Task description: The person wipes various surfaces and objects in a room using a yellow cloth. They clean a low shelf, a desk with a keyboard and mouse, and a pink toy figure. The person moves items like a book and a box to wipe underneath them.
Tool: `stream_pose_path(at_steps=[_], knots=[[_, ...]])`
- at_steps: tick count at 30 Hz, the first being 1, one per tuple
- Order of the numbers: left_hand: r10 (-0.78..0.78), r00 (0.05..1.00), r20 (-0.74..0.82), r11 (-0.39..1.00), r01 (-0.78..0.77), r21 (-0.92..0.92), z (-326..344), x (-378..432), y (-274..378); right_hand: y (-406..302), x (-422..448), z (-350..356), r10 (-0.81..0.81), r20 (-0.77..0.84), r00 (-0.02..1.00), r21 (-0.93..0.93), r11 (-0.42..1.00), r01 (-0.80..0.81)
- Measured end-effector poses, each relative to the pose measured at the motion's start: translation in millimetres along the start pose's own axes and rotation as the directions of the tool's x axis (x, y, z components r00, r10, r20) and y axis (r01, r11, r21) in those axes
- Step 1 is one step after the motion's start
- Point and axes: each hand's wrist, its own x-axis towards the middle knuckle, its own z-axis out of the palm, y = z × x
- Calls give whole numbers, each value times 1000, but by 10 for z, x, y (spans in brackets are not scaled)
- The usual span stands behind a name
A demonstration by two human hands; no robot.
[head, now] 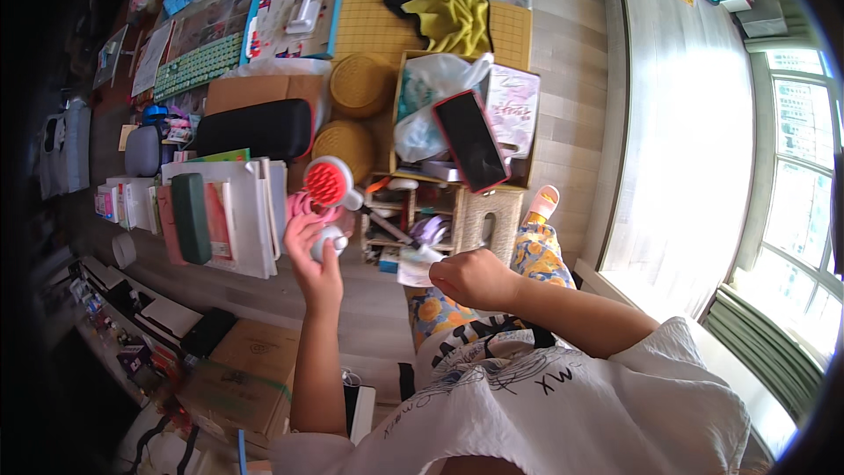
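My left hand [315, 260] is raised at centre left, thumb and fingers around a small white rounded object with a short nub [330, 243]. Just beyond it is a round white brush head with red bristles [326, 184], facing up, and a coiled pink item [303, 204]. A thin dark rod [392, 227] runs from near the brush head towards my right hand [475, 279], which is closed around a whitish end. Whether rod and brush head are one piece, I cannot tell. A pale printed sheet [414, 270] lies beside my right fist, partly hidden.
Beyond my right hand stand a wooden organiser [435, 201] and a box [535, 125] holding plastic bags, with a red-edged phone [471, 140] on top. Round woven containers [359, 84], a black case [254, 130] and stacked books [254, 218] are on the left. Cardboard boxes [237, 382] stand lower left.
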Motion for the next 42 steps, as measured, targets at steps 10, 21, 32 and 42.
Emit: stream_pose_path(at_steps=[10, 21, 32, 42], knots=[[29, 863, 504, 995, -74, 69, 3378, -163, 1555, 1651, -1778, -1968, 306, -74, 949, 114, 948, -297], [-341, 793, 505, 789, -50, 612, 4674, 1919, 1178, 2654, -1571, -3110, 574, -181, 799, 282, 808, -517], [-320, 879, -353, 448, 468, 762, 4863, 3391, -550, 3495, 339, -3748, 584, 59, 810, 125, 801, -586], [-398, 448, -800, 205, 894, 399, 3564, 4047, -1322, 4123, 1548, -4415, 549, 321, 772, -3, 815, -579]])
